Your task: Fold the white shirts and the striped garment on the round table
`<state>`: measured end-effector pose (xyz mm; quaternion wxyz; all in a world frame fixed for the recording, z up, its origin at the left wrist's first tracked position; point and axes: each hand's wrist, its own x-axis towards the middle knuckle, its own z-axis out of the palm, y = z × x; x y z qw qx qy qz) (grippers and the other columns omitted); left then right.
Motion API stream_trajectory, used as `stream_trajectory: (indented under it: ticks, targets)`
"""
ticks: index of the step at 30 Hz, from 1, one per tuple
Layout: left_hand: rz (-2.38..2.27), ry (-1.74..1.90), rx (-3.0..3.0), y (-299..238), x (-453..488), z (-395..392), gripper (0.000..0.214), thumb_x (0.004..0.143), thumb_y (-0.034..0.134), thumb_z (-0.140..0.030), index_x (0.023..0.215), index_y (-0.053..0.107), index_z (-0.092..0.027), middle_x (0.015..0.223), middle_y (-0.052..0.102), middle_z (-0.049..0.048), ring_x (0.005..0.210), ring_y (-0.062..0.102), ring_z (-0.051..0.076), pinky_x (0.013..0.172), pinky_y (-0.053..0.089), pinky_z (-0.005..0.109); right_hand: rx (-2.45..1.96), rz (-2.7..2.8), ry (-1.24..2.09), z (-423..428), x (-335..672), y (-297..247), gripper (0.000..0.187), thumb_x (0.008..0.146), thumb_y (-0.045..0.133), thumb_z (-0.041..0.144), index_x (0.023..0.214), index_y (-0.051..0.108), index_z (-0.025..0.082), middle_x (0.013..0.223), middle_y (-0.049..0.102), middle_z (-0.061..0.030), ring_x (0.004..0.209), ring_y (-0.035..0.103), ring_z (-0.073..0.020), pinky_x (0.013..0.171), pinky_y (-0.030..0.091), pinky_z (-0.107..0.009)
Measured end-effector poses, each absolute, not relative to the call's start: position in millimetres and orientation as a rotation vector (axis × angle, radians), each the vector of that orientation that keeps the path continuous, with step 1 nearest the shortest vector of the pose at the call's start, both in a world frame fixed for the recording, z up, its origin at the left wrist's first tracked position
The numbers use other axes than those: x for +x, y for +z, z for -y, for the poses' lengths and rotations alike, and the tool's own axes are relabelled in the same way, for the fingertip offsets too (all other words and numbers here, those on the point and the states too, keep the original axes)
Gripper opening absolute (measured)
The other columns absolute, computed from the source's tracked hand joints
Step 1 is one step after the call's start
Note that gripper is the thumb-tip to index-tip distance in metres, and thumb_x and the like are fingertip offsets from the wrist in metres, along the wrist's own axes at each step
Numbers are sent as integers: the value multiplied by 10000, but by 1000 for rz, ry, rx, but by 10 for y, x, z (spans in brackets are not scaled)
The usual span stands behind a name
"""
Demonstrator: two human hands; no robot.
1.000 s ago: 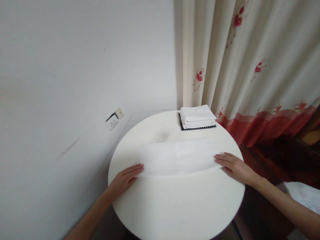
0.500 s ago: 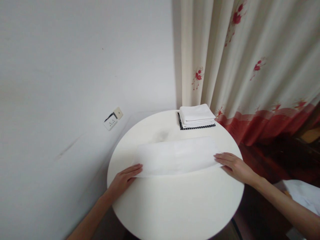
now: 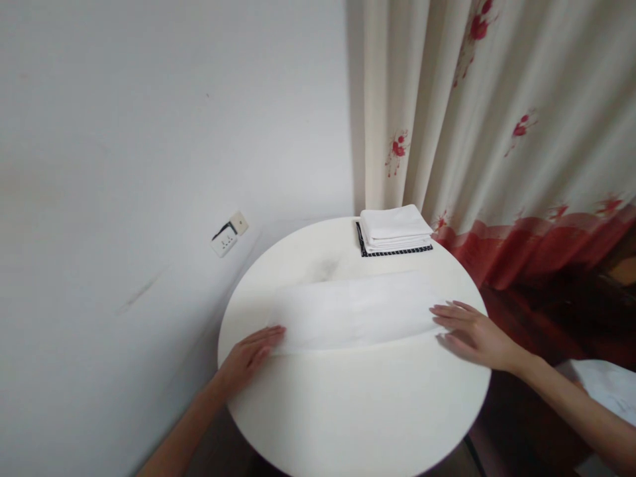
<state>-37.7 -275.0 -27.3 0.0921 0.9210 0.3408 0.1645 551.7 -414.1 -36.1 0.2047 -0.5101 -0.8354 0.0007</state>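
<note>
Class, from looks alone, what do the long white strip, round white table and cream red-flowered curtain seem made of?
Long white strip: probably matte cloth, its near edge curving softly; paper is possible.
Round white table: perhaps laminated board, satin, with a smooth-looking top.
Cream red-flowered curtain: fabric, matte, hanging in folds.

Left of and behind the round white bench (image 3: 355, 411) stands a scuffed pale wall (image 3: 149, 132) bearing a socket plate (image 3: 224, 241). Behind the bench's right side hangs a cream curtain (image 3: 497, 112), red-flowered, with a red lower band.
</note>
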Motion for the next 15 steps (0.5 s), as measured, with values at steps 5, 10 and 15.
stream_trajectory:
  ticks: [5, 10, 15]
  targets:
    - [-1267, 655, 2726, -29, 456, 2670, 459, 1044, 359, -393, 1434, 526, -219, 1448, 580, 54, 1340, 540, 218, 1171, 402, 442, -1565, 2088, -22, 3808, 5114, -195, 396, 989, 416, 253, 1279, 680, 201, 1354, 649, -95, 1262, 601, -244, 1109, 454, -451]
    - [-1186, 481, 2824, -15, 1753, 2691, 475, 1030, 323, -257, 1473, 467, -162, 1530, 480, 114, 1441, 411, 236, 1200, 327, 477, -1714, 2081, 13, 3259, 4137, -96, 499, 947, 399, 191, 1410, 549, 84, 1517, 477, -172, 1414, 429, -288, 1158, 366, -460]
    - [-1197, 323, 2880, -296, 2175, 2805, 536, 1005, 329, -212, 1528, 375, -105, 1588, 383, 139, 1513, 259, 246, 1229, 241, 481, -1803, 2142, 95, 3061, 3607, -307, 589, 943, 362, 162, 1523, 390, 68, 1609, 322, -163, 1491, 283, -299, 1189, 250, -511]
